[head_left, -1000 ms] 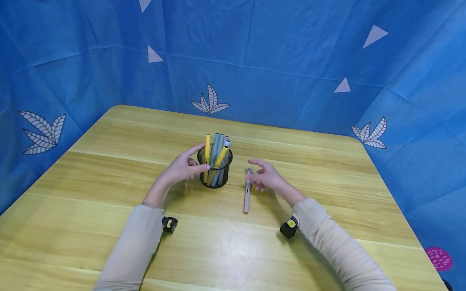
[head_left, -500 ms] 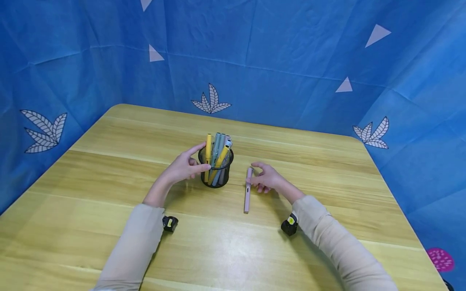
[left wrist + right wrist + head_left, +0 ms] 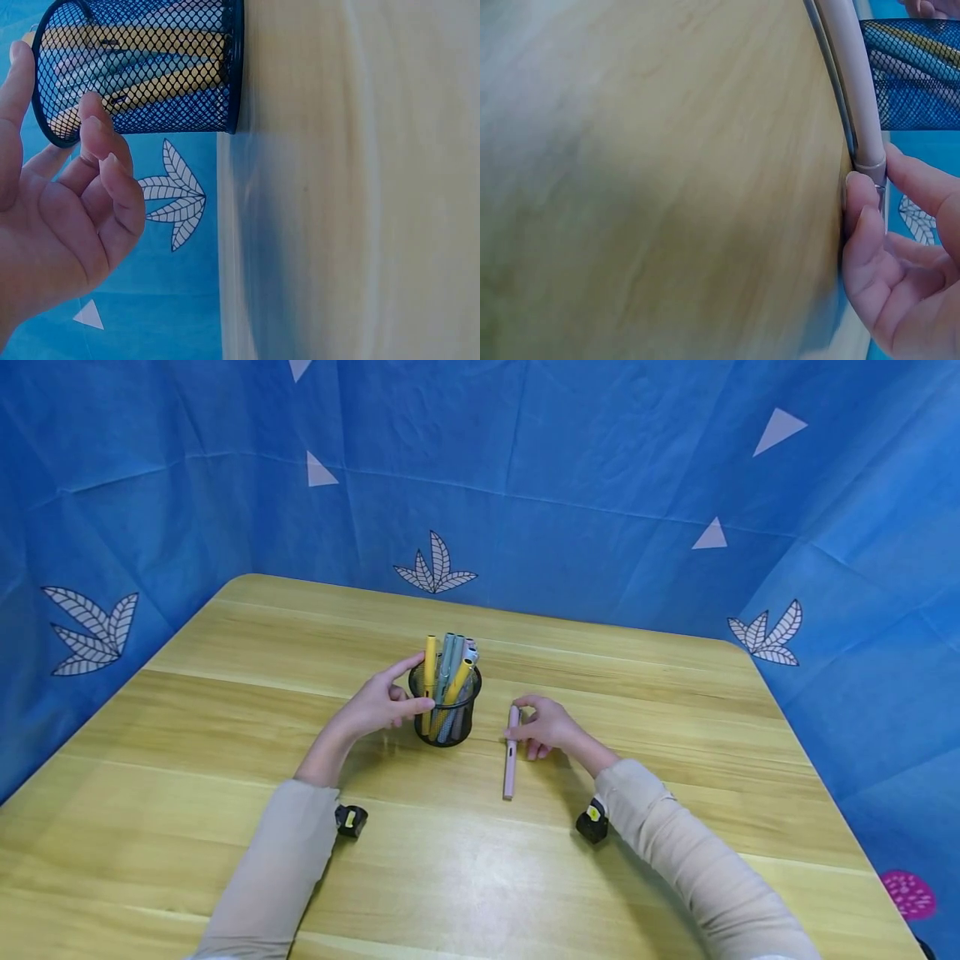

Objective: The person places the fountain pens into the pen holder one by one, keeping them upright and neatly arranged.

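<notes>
A black mesh pen cup (image 3: 444, 714) stands mid-table with several yellow and grey-blue pens (image 3: 447, 672) upright in it. My left hand (image 3: 408, 689) rests against its left side, thumb on the mesh and index finger stretched toward the rim. In the left wrist view the fingertips (image 3: 94, 124) touch the cup (image 3: 150, 75). A pale pink pen (image 3: 510, 760) lies flat to the right of the cup. My right hand (image 3: 525, 727) pinches its far end. In the right wrist view, thumb and fingers (image 3: 862, 202) close on the pen (image 3: 851, 82) at its cap ring.
The wooden table (image 3: 225, 760) is hemmed in by blue cloth (image 3: 600, 485) at the back and both sides. Small black wrist cameras (image 3: 349, 820) (image 3: 592, 823) hang under both sleeves. A pink patterned patch (image 3: 906, 893) shows past the table's right corner.
My right hand has come down and closed its fingers round the far end of the pink pen. The pen, the cup and my left hand have stayed in place.
</notes>
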`<state>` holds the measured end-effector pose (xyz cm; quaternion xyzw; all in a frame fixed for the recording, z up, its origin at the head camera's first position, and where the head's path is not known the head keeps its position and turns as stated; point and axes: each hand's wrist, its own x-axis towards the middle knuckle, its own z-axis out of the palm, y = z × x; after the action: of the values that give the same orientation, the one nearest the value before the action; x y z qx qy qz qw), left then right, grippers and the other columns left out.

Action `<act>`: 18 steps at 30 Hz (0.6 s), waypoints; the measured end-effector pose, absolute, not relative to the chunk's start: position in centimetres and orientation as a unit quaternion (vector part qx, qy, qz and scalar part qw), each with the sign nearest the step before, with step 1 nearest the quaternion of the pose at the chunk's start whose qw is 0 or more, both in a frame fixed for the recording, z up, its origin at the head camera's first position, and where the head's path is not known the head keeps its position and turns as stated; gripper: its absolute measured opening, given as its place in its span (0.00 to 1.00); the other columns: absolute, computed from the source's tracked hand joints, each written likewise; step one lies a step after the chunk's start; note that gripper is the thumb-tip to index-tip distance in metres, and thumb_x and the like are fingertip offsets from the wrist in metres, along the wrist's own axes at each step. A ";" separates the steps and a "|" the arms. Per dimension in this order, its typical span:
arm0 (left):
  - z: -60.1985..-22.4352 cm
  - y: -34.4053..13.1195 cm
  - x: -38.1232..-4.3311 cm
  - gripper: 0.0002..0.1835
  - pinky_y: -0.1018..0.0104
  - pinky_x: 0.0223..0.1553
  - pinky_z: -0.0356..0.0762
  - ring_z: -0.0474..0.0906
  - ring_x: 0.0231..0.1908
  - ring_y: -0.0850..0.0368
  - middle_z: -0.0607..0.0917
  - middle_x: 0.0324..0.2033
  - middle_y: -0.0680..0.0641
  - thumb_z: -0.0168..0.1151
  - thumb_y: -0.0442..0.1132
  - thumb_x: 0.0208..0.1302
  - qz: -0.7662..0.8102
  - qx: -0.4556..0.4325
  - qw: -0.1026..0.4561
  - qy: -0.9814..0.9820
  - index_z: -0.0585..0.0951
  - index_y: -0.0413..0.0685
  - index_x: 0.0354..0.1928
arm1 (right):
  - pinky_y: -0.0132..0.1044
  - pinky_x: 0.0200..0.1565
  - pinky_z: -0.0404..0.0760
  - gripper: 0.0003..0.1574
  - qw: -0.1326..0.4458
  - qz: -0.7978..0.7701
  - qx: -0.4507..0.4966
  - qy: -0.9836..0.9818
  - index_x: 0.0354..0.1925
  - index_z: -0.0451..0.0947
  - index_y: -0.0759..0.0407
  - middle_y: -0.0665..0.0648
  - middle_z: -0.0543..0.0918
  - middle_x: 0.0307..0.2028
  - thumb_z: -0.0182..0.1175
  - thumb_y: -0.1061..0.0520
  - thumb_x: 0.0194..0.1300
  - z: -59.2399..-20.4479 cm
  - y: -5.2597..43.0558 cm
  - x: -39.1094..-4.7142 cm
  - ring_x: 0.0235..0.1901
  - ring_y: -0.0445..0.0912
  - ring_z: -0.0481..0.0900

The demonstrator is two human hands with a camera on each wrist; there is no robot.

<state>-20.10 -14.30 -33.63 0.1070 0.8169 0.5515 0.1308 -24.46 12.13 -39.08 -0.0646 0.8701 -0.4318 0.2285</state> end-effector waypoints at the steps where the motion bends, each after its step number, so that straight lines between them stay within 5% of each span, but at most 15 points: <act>1: -33.6 -14.3 -20.1 0.40 0.60 0.26 0.70 0.67 0.18 0.51 0.69 0.15 0.47 0.60 0.39 0.59 0.552 0.106 0.131 0.817 0.50 0.53 0.69 | 0.34 0.15 0.74 0.41 0.230 -0.433 -0.065 0.869 0.61 0.58 0.64 0.60 0.77 0.22 0.65 0.59 0.53 -39.0 12.1 -24.5 0.11 0.44 0.74; 18: -36.3 -15.0 -21.9 0.41 0.66 0.21 0.67 0.65 0.16 0.53 0.70 0.17 0.41 0.63 0.43 0.56 0.563 0.109 0.126 0.809 0.52 0.63 0.68 | 0.39 0.23 0.79 0.35 0.256 -0.504 -0.026 0.825 0.54 0.58 0.68 0.65 0.77 0.26 0.61 0.72 0.50 -38.6 11.6 -24.5 0.15 0.47 0.76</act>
<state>-21.86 -15.04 -36.34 0.1087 0.8093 0.5633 0.1258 -24.54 11.59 -38.63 -0.0256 0.8245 -0.5040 0.2558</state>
